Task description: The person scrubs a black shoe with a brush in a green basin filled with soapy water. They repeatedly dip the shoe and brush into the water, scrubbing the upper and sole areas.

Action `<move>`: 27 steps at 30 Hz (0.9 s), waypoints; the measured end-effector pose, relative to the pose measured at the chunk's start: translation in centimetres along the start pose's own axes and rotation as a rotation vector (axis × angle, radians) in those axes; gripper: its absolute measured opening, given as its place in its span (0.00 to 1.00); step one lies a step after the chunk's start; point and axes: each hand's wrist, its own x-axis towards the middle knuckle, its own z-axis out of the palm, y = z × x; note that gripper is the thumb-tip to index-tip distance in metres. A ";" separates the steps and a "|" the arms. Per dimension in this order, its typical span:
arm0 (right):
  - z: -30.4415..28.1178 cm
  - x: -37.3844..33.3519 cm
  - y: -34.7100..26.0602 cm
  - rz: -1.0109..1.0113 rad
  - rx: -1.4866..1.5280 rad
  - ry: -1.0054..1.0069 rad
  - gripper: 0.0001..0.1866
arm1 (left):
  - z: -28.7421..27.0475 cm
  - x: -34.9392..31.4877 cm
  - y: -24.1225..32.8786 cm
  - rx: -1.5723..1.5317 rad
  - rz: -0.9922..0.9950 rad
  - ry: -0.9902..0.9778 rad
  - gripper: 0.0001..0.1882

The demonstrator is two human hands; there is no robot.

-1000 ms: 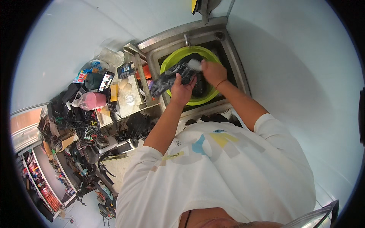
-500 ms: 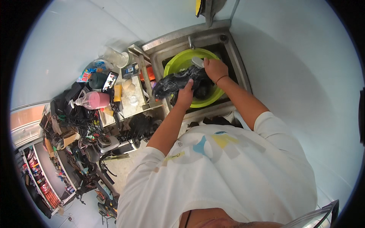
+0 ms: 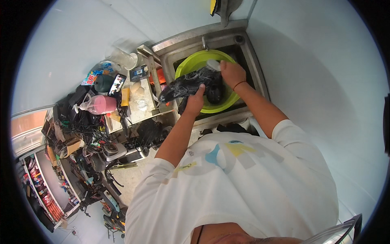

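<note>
The right hand (image 3: 232,75) is closed around a pale brush (image 3: 213,65) at the far side of a pliant-looking black shoe (image 3: 187,85) streaked with suds; the left hand (image 3: 196,101) clasps it, thumb uppermost. Since a second ago, the shoe reaches further past the smooth lime-green basin's (image 3: 189,61) left rim, perhaps exposing its inner end to brushing. Dull steel sink (image 3: 187,37) edges surround everything.
</note>
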 end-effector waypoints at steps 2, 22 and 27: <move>1.0 -1.5 -1.5 -0.092 -0.011 0.039 0.32 | -1.0 1.7 -2.4 0.121 -0.005 -0.028 0.28; 1.2 -1.6 1.2 0.090 0.006 -0.034 0.30 | 0.7 1.8 -1.4 -1.105 -0.121 -0.266 0.30; 0.9 -4.6 -2.9 -0.032 0.039 -0.042 0.32 | 0.2 2.2 -2.7 -1.158 -0.222 -0.246 0.32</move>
